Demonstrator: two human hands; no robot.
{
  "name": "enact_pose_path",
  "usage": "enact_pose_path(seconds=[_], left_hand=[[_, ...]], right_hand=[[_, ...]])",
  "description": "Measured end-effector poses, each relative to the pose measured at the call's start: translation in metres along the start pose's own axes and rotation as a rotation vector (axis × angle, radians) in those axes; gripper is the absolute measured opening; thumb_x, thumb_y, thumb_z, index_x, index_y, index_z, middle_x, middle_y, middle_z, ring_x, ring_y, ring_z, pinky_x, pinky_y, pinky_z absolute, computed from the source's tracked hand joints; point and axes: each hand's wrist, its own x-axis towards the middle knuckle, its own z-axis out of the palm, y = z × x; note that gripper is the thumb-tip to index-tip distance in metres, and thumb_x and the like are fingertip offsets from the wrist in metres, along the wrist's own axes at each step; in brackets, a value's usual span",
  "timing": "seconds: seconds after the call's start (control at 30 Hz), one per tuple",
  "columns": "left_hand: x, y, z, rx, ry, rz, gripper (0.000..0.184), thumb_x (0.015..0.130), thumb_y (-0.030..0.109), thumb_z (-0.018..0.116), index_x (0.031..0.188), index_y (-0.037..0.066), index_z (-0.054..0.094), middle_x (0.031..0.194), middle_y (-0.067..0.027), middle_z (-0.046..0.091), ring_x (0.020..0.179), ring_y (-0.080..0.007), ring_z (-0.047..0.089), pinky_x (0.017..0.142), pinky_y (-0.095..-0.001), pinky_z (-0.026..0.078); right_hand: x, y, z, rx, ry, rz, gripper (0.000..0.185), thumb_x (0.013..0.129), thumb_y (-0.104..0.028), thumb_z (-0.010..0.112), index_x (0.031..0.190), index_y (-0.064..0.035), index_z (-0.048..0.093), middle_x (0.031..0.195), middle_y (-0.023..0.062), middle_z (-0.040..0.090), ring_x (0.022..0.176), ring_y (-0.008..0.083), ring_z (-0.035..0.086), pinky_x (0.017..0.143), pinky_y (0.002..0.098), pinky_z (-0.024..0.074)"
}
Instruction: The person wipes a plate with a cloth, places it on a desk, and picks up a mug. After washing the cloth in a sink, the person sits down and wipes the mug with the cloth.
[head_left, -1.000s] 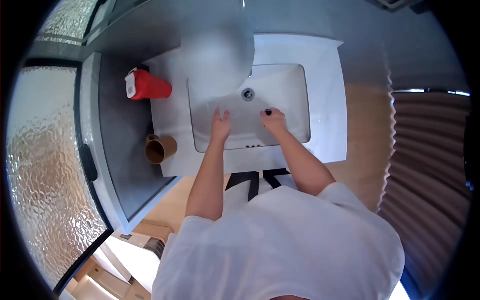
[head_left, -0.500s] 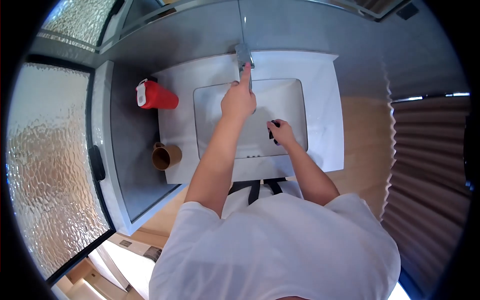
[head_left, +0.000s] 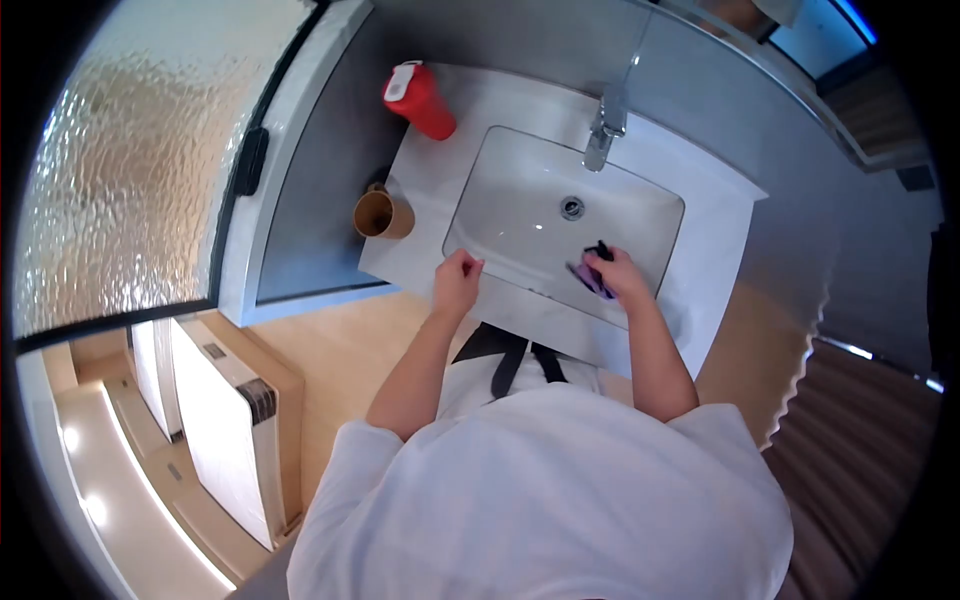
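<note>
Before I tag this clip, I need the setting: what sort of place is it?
Probably a bathroom or washroom: a sink set in a white counter, a faucet at its far edge, and a textured glass panel.

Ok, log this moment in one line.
right hand: holds purple item over sink | left hand: curled, near sink corner | faucet: untouched

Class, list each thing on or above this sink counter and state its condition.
Red bottle: upright, white lid on.
Brown mug: upright, uncovered.
Faucet: no stream visible.
Drain: cannot tell open or shut.
Basin: no standing water visible.
Purple-and-black item: held over the basin, partly hidden.
Left hand: fingers curled, nothing visible inside.
Right hand: gripping that item.
</note>
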Motion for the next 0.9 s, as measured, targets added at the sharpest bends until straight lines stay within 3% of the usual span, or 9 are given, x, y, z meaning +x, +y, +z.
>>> enact_pose_path(seconds=[0.1,0.2,0.27,0.4,0.5,0.57,0.7,0.77,0.9], left_hand=[[-0.001,-0.018,-0.027,0.054,0.352,-0.095,0.033,0.084,0.021,0.075,0.102,0.000,0.058,0.092,-0.0188,0.062,0.081,-0.0347,0.060,0.072,-0.0416,0.048],[0.012,0.000,-0.065,0.043,0.786,-0.156,0.084,0.073,0.030,0.085,0.137,-0.001,0.040,0.131,-0.0262,0.049,0.114,-0.0393,0.053,0.091,-0.0429,0.046],[0.028,0.012,-0.093,0.253,0.751,-0.183,0.102,0.066,0.032,0.090,0.142,0.000,0.031,0.140,-0.0292,0.039,0.125,-0.0443,0.044,0.100,-0.0437,0.044],[0.064,-0.039,-0.096,0.158,0.700,-0.142,0.098,0.064,0.028,0.091,0.140,0.000,0.036,0.137,-0.0263,0.045,0.126,-0.0418,0.047,0.103,-0.0438,0.044],[0.057,-0.050,-0.108,-0.241,0.590,-0.014,0.096,0.063,0.024,0.091,0.140,0.000,0.038,0.134,-0.0225,0.051,0.123,-0.0377,0.053,0.103,-0.0430,0.045],[0.025,-0.037,-0.123,-0.257,0.599,0.080,0.090,0.064,0.019,0.091,0.136,0.000,0.040,0.133,-0.0175,0.054,0.121,-0.0298,0.056,0.102,-0.0381,0.046],[-0.096,-0.033,-0.181,-0.382,0.472,0.182,0.100,0.063,0.013,0.091,0.144,0.003,0.033,0.135,-0.0153,0.051,0.123,-0.0287,0.054,0.106,-0.0398,0.044],[-0.155,-0.062,-0.212,-0.529,0.394,0.181,0.102,0.064,0.014,0.090,0.146,0.003,0.031,0.136,-0.0142,0.050,0.125,-0.0279,0.053,0.107,-0.0404,0.043],[-0.255,-0.133,-0.292,-0.674,0.351,0.133,0.102,0.063,0.015,0.091,0.147,0.004,0.032,0.137,-0.0115,0.050,0.127,-0.0256,0.051,0.108,-0.0408,0.042]], right_hand=[[0.019,0.008,-0.010,-0.535,0.188,-0.123,0.036,0.083,-0.026,0.075,0.104,-0.0003,0.062,0.100,0.0114,0.069,0.084,0.0223,0.064,0.080,0.0349,0.0515],[0.009,-0.014,-0.018,-0.163,0.033,-0.042,0.030,0.084,-0.022,0.073,0.102,-0.0010,0.062,0.097,0.0097,0.067,0.085,0.0183,0.063,0.077,0.0327,0.0503],[-0.013,-0.035,-0.016,-0.021,0.033,-0.035,0.023,0.085,-0.017,0.071,0.101,-0.0025,0.062,0.092,0.0071,0.066,0.081,0.0165,0.061,0.074,0.0317,0.0497],[-0.050,-0.055,-0.009,0.186,-0.020,0.001,0.021,0.087,-0.019,0.067,0.101,-0.0031,0.062,0.092,0.0073,0.066,0.080,0.0184,0.061,0.071,0.0335,0.0506],[-0.103,-0.073,0.017,0.419,-0.133,0.126,0.022,0.089,-0.022,0.063,0.101,-0.0030,0.062,0.094,0.0092,0.066,0.081,0.0206,0.062,0.068,0.0360,0.0521],[-0.134,-0.073,0.045,0.858,-0.254,0.139,0.026,0.091,-0.024,0.059,0.107,-0.0030,0.061,0.100,0.0129,0.066,0.086,0.0252,0.063,0.067,0.0385,0.0538],[-0.203,-0.073,0.129,1.186,-0.384,0.321,0.052,0.090,-0.042,0.056,0.128,-0.0072,0.054,0.127,0.0138,0.058,0.110,0.0335,0.057,0.075,0.0440,0.0516],[-0.234,-0.068,0.189,1.116,-0.409,0.295,0.063,0.089,-0.053,0.048,0.137,-0.0109,0.050,0.137,0.0090,0.054,0.120,0.0337,0.052,0.078,0.0519,0.0474],[-0.272,-0.057,0.311,1.059,-0.962,0.177,0.069,0.089,-0.055,0.047,0.145,-0.0154,0.043,0.142,0.0072,0.051,0.123,0.0329,0.053,0.074,0.0522,0.0493]])
